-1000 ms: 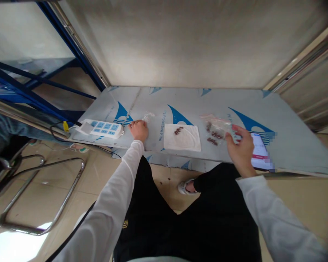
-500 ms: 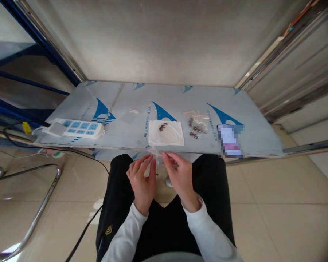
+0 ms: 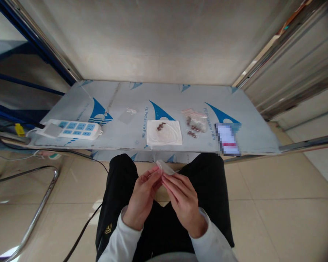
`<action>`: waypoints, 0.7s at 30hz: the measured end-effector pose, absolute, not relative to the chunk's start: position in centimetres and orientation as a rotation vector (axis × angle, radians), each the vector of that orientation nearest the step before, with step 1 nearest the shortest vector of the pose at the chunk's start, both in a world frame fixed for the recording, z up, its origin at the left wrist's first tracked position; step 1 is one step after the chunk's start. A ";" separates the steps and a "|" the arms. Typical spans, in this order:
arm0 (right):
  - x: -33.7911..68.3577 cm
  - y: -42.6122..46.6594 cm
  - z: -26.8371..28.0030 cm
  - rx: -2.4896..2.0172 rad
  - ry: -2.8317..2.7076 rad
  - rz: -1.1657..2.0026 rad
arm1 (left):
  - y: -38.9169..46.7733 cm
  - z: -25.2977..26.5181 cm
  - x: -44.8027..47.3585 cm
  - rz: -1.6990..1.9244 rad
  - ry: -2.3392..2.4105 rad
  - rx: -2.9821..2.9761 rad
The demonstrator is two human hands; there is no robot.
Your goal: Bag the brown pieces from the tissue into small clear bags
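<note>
left hand (image 3: 140, 198): over the lap, below the worktop's near edge; fingertips pinched on the near-left end of a small clear plastic bag (image 3: 166, 168).
right hand (image 3: 184, 200): just beside the left, fingertips touching it; grip pressed together on the same bag, on its right side.
small clear plastic bag: held between both grips, above the knees, apart from the worktop (image 3: 180, 98). Looks empty, though it is too small and clear to be sure.
bag axis: long axis tilts from near-left by the left fingertips up to far-right, free end pointing toward the worktop edge.
bag vs grips: lies at and just beyond the fingertips, away from the body; both hands about equally near, neither leads.
white tissue (image 3: 164, 132): on the worktop straight ahead of the hands, near the front edge; a few small dark pieces (image 3: 161, 126) lie on its far-left part.
bag of dark pieces (image 3: 195, 122): just right of the tissue, on the worktop.
second empty clear bag (image 3: 127, 115): left of the tissue, farther back.
power strip (image 3: 71, 129): far left on the worktop, well apart from the hands.
phone (image 3: 227, 139): right of the filled bag, at the front edge.
</note>
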State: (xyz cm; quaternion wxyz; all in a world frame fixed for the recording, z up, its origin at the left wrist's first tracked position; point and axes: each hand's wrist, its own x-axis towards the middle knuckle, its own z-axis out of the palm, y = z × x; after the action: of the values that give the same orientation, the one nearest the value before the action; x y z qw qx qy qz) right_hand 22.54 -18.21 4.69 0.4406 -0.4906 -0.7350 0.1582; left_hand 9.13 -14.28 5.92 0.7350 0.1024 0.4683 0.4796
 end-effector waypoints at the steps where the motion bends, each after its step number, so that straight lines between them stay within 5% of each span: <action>1: 22.6 -18.3 4.7 -1.207 -1.813 0.441 | -14.4 5.8 9.1 1.051 1.037 0.239; 9: 21.9 -17.5 5.9 -1.458 -1.310 1.015 | -15.5 6.2 9.0 1.129 1.332 0.752; 16: 22.0 -16.6 6.0 -1.704 -1.451 0.746 | -16.3 7.0 8.9 1.034 1.629 1.203; 21: 21.3 -15.6 6.6 -1.615 -1.434 0.899 | -16.8 7.6 9.1 1.013 1.651 1.382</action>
State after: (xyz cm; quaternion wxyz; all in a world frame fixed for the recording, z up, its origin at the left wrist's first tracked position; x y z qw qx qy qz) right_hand 21.35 -15.63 6.62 0.3905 -0.6357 -0.5642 0.3537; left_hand 9.09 -16.77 7.63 0.3718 0.5392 0.6440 0.3953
